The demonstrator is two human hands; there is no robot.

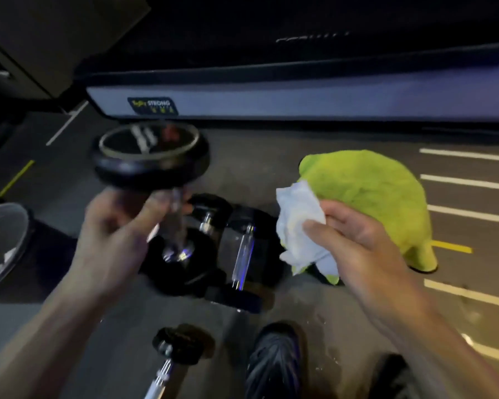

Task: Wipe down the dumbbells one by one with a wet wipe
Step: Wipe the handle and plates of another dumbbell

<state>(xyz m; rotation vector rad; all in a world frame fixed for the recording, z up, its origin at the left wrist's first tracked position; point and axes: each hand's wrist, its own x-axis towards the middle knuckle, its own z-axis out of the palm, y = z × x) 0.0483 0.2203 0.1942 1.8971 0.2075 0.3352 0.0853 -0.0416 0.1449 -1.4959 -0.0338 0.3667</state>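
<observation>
My left hand (113, 231) grips the chrome handle of a black dumbbell (150, 156) and holds it upright above the floor, its top head blurred. My right hand (355, 240) pinches a crumpled white wet wipe (297, 223), a little to the right of that dumbbell and apart from it. Two more black dumbbells (242, 254) lie side by side on the grey floor under and between my hands. Another dumbbell (182, 345) lies near the bottom edge, its handle running out of view.
A lime green plush cushion (380, 197) sits on the floor behind my right hand. A bin (3, 243) with white scraps inside stands at the left edge. A grey machine base (300, 96) spans the back. My dark shoe (274, 361) is at the bottom centre.
</observation>
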